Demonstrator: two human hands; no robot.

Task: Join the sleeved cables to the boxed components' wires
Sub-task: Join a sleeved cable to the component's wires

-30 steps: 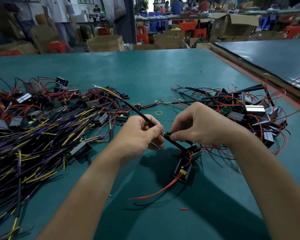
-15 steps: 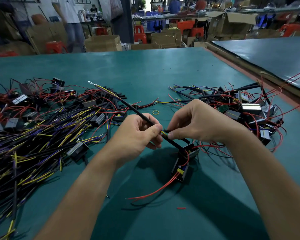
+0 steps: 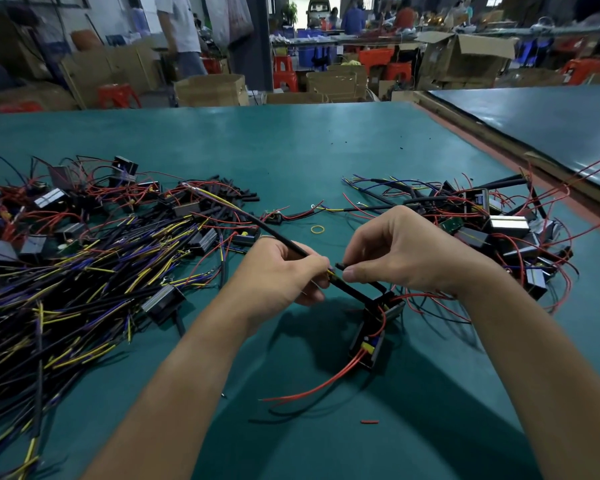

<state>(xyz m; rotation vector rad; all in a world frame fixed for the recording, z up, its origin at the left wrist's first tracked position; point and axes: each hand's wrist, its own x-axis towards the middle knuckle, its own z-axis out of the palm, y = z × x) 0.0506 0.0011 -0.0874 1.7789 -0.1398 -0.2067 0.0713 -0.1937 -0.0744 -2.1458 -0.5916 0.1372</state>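
Note:
My left hand [image 3: 279, 275] pinches a black sleeved cable [image 3: 257, 221] that runs up and left, with yellow and purple wire ends showing at its near tip. My right hand [image 3: 406, 252] pinches a short black tube or wire end [image 3: 341, 266] just right of that tip; a small gap separates the two. Below my hands a black boxed component [image 3: 368, 342] lies on the green table [image 3: 291, 150], with black leads rising toward my fingers and a red wire [image 3: 312, 388] trailing toward me.
A large heap of sleeved yellow and purple cables with boxes [image 3: 66, 268] covers the left of the table. Another heap of boxed components with red wires [image 3: 492, 230] lies right. A yellow rubber band [image 3: 317, 229] and a red sleeve scrap [image 3: 369, 421] lie loose. Cardboard boxes and people stand beyond.
My right hand has drawn its black end slightly up and away from the cable tip, opening a small gap. The left hand holds its cable much as before.

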